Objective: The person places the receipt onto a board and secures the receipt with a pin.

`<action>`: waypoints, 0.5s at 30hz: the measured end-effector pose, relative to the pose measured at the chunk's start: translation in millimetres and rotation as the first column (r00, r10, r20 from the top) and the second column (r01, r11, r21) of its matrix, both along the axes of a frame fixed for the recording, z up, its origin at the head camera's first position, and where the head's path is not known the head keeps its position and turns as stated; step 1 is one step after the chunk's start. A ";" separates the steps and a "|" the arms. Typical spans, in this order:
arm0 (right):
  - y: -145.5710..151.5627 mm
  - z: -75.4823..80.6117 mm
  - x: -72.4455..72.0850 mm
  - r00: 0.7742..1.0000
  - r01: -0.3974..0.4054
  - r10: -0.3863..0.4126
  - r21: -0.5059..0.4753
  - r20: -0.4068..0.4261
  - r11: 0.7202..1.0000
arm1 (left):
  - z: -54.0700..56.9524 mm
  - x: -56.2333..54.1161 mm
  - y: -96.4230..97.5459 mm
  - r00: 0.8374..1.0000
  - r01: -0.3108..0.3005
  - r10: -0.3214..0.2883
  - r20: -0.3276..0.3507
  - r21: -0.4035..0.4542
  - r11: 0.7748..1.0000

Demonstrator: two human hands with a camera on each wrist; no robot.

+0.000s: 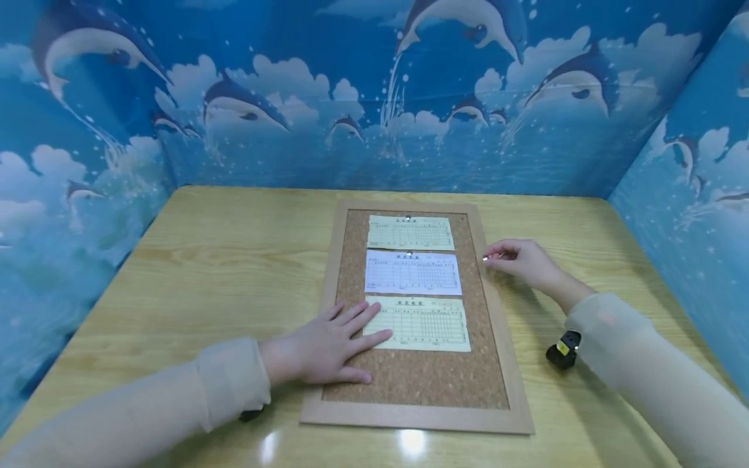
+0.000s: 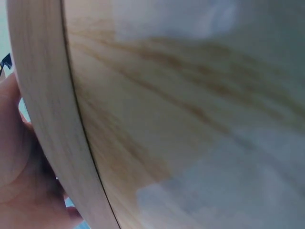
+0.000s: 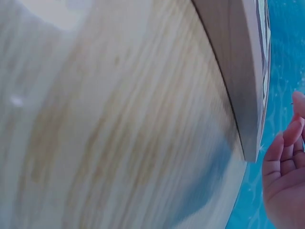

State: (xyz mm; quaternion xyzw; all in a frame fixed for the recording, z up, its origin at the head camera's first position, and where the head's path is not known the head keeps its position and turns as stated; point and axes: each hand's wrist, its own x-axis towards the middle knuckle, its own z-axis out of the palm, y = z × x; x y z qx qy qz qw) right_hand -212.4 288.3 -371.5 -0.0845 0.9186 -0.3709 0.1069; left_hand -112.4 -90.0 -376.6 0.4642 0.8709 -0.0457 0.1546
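A wood-framed cork board (image 1: pixel 421 387) lies on the table with three printed slips in a column. The top slip (image 1: pixel 409 235) is pale green, the middle slip (image 1: pixel 412 278) whitish-lilac and the bottom slip (image 1: pixel 427 328) pale yellow-green. Small shiny thumbtacks show at the upper edges of the top and middle slips; a tiny dark spot marks the bottom one's. My left hand (image 1: pixel 333 344) rests spread over the board's left side, fingertips on the bottom slip. Beside the right frame edge, my right hand (image 1: pixel 523 263) pinches a small shiny thumbtack (image 1: pixel 485 259) between thumb and finger.
The light wooden table (image 1: pixel 234 260) extends on both sides of the board. Dolphin-patterned blue sheeting (image 1: pixel 363 162) encloses the back and sides. A black wrist camera (image 1: pixel 564 351) hangs below the right sleeve. A small dark dot (image 1: pixel 462 219) sits near the board's upper right corner.
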 end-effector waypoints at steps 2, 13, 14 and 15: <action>-2.5 0.4 1.6 1.000 -0.009 0.009 -0.006 0.004 1.000 | 0.0 0.4 0.3 1.000 0.001 -0.001 -0.005 0.003 1.000; -21.2 3.4 11.8 0.999 -0.037 0.038 -0.053 0.031 0.998 | 0.6 2.9 -1.3 1.000 0.007 -0.007 -0.013 0.024 1.000; -23.0 4.2 12.1 0.999 -0.033 0.035 -0.052 0.031 0.998 | 0.5 2.6 -1.3 1.000 0.007 -0.007 -0.015 0.027 1.000; -24.6 5.1 12.2 0.999 -0.036 0.038 -0.055 0.030 0.998 | 0.5 2.3 -1.2 1.000 0.008 -0.008 -0.017 0.029 1.000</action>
